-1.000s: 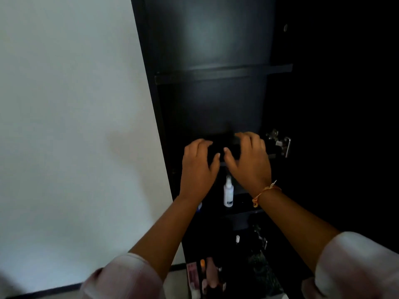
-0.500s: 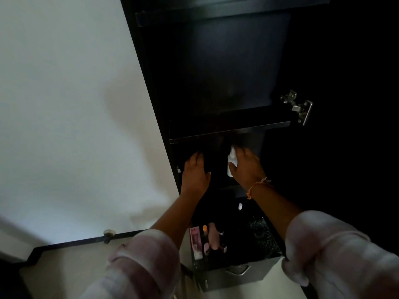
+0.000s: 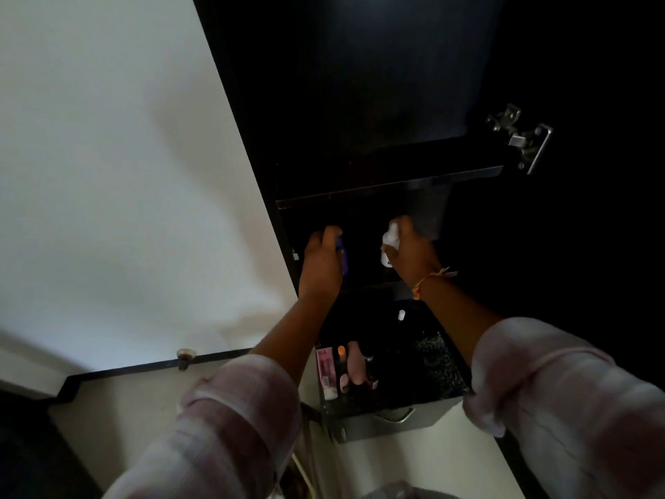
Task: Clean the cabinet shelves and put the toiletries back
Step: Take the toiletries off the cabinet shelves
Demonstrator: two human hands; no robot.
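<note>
Both hands reach into the dark cabinet under a black shelf. My right hand grips a small white spray bottle, held upright. My left hand curls around a blue item, of which only a narrow strip shows. The shelf above them looks bare. Below, an open drawer holds a pink tube, an orange-capped stick, a pale pink bottle and a small white cap.
A white wall runs along the cabinet's left side. A metal door hinge juts out at the upper right. A dark skirting strip with a door stopper crosses the floor at lower left.
The view has tilted down from the upper shelves. Both hands left the higher shelf edge and dropped to the lower compartment; the right took hold of the white bottle, the left of the blue item.
</note>
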